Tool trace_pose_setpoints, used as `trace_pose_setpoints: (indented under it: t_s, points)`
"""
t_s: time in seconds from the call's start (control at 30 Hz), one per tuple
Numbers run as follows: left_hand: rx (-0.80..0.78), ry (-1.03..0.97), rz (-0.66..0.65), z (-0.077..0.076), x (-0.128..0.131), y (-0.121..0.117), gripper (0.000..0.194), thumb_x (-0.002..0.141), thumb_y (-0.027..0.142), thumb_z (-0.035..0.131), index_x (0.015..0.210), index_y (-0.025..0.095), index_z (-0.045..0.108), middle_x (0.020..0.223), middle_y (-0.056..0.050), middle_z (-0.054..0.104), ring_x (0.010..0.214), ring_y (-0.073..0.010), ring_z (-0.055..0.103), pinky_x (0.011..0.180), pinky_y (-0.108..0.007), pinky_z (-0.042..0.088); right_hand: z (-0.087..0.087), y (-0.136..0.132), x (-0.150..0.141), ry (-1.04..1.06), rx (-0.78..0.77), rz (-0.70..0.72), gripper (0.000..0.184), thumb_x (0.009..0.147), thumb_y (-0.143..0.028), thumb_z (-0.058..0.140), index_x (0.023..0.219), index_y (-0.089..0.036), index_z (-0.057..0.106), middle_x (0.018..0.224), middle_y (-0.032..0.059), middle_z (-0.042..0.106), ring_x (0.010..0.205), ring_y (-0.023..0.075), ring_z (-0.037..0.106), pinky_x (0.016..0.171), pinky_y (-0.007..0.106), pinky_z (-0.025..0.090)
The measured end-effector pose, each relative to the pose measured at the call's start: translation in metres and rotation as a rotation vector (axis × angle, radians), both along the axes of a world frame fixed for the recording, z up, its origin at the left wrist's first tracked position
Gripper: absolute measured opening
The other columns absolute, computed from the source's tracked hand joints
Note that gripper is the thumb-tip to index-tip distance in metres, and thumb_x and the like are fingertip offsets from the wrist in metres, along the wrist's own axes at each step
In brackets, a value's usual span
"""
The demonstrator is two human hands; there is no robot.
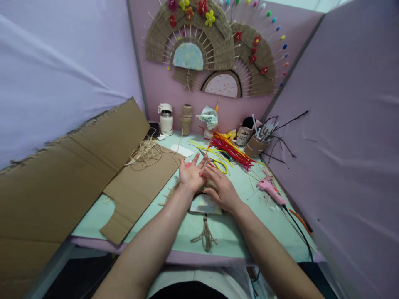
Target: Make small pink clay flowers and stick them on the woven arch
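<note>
My left hand [192,177] is turned palm up with its fingers spread. Across its edge lies my right hand [222,187], fingers stretched out, their tips touching the left palm. A small red spot shows by the right fingertips; I cannot make out what it is. Below both hands lies a twine-woven fan [172,192], largely covered by them. Its pale blue patterned centre [205,204] shows under my wrists, and a twine tassel [206,236] hangs toward the table's front edge. Just beyond my fingers are yellow-handled scissors [222,167].
Cardboard sheets [146,178] and tangled twine [146,151] lie left. Behind stand a white bottle [166,122], a twine spool [186,118] and red pipe cleaners [232,150]. A pink glue gun [272,191] with its cord and a pot of twigs [256,145] are right.
</note>
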State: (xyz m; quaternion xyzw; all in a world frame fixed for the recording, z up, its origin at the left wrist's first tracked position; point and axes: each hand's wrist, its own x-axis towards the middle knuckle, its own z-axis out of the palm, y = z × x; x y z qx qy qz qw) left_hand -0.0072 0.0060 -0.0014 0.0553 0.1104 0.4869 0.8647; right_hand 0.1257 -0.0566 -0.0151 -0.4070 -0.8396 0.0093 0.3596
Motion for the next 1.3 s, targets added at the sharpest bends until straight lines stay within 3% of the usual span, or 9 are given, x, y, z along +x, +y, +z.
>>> trace_pose_setpoints:
  t_s: [0.17, 0.33, 0.53, 0.67, 0.83, 1.07, 1.3]
  points:
    - [-0.015, 0.024, -0.015, -0.0014, 0.0025, 0.0001, 0.072, 0.082, 0.075, 0.027, 0.113, 0.018, 0.059, 0.118, -0.019, 0.060, 0.108, -0.0336, 0.060, 0.081, -0.052, 0.052, -0.0011, -0.0006, -0.0012, -0.033, -0.012, 0.063, 0.071, 0.089, -0.061, 0.043, 0.144, -0.018, 0.037, 0.146, 0.0175, 0.042, 0.138, 0.0293, 0.036, 0.110, 0.051, 0.036]
    - [0.014, -0.003, -0.004, -0.0036, -0.0006, 0.0025, 0.067, 0.085, 0.072, 0.028, 0.110, 0.018, 0.059, 0.113, -0.017, 0.062, 0.104, -0.0302, 0.062, 0.072, -0.042, 0.054, -0.0012, 0.0002, -0.0001, 0.003, -0.008, 0.003, 0.068, 0.090, -0.057, 0.045, 0.145, -0.018, 0.036, 0.144, 0.0171, 0.045, 0.138, 0.0281, 0.036, 0.110, 0.050, 0.036]
    - [-0.025, 0.017, -0.012, 0.0016, 0.0086, -0.0052, 0.072, 0.084, 0.072, 0.028, 0.119, 0.016, 0.057, 0.123, -0.019, 0.060, 0.117, -0.0343, 0.057, 0.088, -0.053, 0.050, -0.0041, 0.0022, -0.0032, -0.013, -0.042, 0.055, 0.077, 0.087, -0.063, 0.044, 0.148, -0.018, 0.030, 0.148, 0.0171, 0.039, 0.139, 0.0295, 0.033, 0.111, 0.050, 0.035]
    - [0.034, -0.028, -0.020, 0.0061, 0.0080, -0.0066, 0.068, 0.089, 0.065, 0.028, 0.126, 0.014, 0.054, 0.128, -0.020, 0.058, 0.123, -0.0325, 0.054, 0.090, -0.048, 0.052, -0.0068, 0.0036, -0.0001, 0.041, -0.046, 0.035, 0.080, 0.088, -0.062, 0.044, 0.152, -0.020, 0.017, 0.149, 0.0151, 0.039, 0.140, 0.0282, 0.032, 0.113, 0.051, 0.031]
    - [0.062, -0.019, -0.030, 0.0031, 0.0075, -0.0038, 0.069, 0.090, 0.063, 0.027, 0.129, 0.012, 0.053, 0.132, -0.020, 0.057, 0.126, -0.0320, 0.051, 0.087, -0.043, 0.054, -0.0077, 0.0037, 0.0018, 0.062, -0.098, 0.048, 0.079, 0.089, -0.061, 0.044, 0.152, -0.021, 0.015, 0.149, 0.0140, 0.040, 0.141, 0.0268, 0.032, 0.114, 0.051, 0.029]
    - [0.063, -0.015, -0.010, 0.0011, 0.0055, -0.0021, 0.068, 0.090, 0.061, 0.029, 0.127, 0.010, 0.054, 0.136, -0.022, 0.052, 0.127, -0.0331, 0.050, 0.086, -0.042, 0.054, -0.0071, 0.0047, 0.0039, -0.009, -0.083, 0.012, 0.075, 0.089, -0.056, 0.050, 0.149, -0.019, 0.025, 0.151, 0.0147, 0.036, 0.142, 0.0281, 0.028, 0.114, 0.054, 0.028]
    - [0.027, 0.009, 0.004, -0.0023, 0.0020, 0.0016, 0.064, 0.090, 0.063, 0.030, 0.122, 0.014, 0.056, 0.132, -0.021, 0.055, 0.123, -0.0316, 0.054, 0.076, -0.037, 0.056, -0.0041, 0.0013, 0.0034, 0.097, -0.036, -0.041, 0.052, 0.094, -0.034, 0.048, 0.144, -0.023, 0.037, 0.137, 0.0117, 0.054, 0.132, 0.0246, 0.044, 0.109, 0.049, 0.038]
